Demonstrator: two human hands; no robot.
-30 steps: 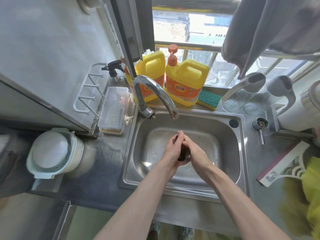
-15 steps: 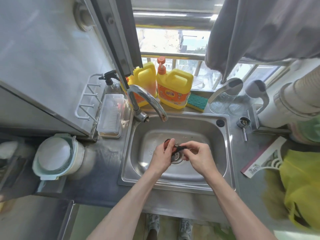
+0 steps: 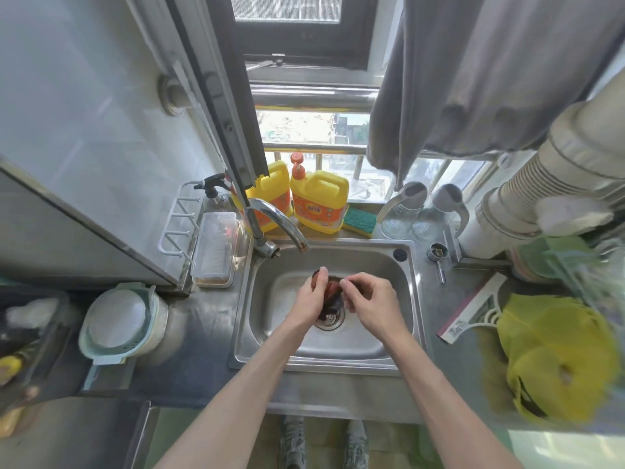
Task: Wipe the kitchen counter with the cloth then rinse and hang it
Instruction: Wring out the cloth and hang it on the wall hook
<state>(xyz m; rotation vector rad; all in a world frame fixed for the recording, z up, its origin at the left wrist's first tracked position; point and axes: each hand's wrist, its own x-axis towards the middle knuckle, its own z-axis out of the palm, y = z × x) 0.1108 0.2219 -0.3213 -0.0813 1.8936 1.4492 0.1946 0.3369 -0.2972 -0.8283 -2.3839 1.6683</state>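
Observation:
A small dark red and black cloth (image 3: 333, 288) is bunched between both of my hands over the steel sink (image 3: 389, 358), just above the drain (image 3: 330, 317). My left hand (image 3: 309, 299) grips its left end, fingers curled round it. My right hand (image 3: 368, 301) pinches its right end with the fingertips. Most of the cloth is hidden by my fingers. The curved tap (image 3: 280, 220) ends behind and left of my hands; no water shows at its spout.
Two yellow detergent bottles (image 3: 319, 201) and a green sponge (image 3: 360, 220) stand on the sill behind the sink. A grey fabric (image 3: 473, 79) hangs from a rail above right. A lidded clear box (image 3: 214, 248) and white rack (image 3: 176, 220) sit left; a yellow bag (image 3: 558, 350) lies right.
My clasped hands have parted, and the cloth now shows stretched between them. The view has tilted up, so the window and hanging fabric fill more of it.

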